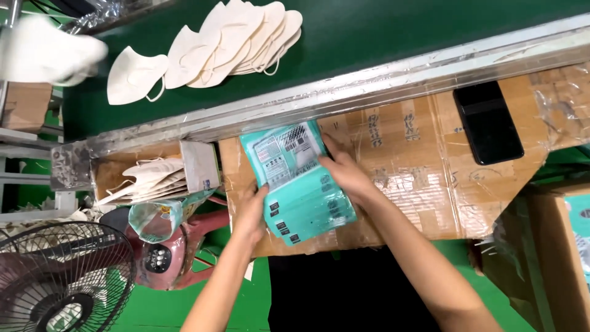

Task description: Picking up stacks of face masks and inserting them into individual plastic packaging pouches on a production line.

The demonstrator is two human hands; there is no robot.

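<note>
While the stack of teal mask packets (299,184) is lying at frame centre on the taped cardboard worktop (424,184), the left hand (251,212) and right hand (345,174) are clamping its edges with curled fingers, apparently squaring it.

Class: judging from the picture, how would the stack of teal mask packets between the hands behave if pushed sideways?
The teal mask packets look glossy, so they would probably slide apart. They already lie fanned, suggesting little grip between them. Thin and flat, likely light and floppy.
</note>
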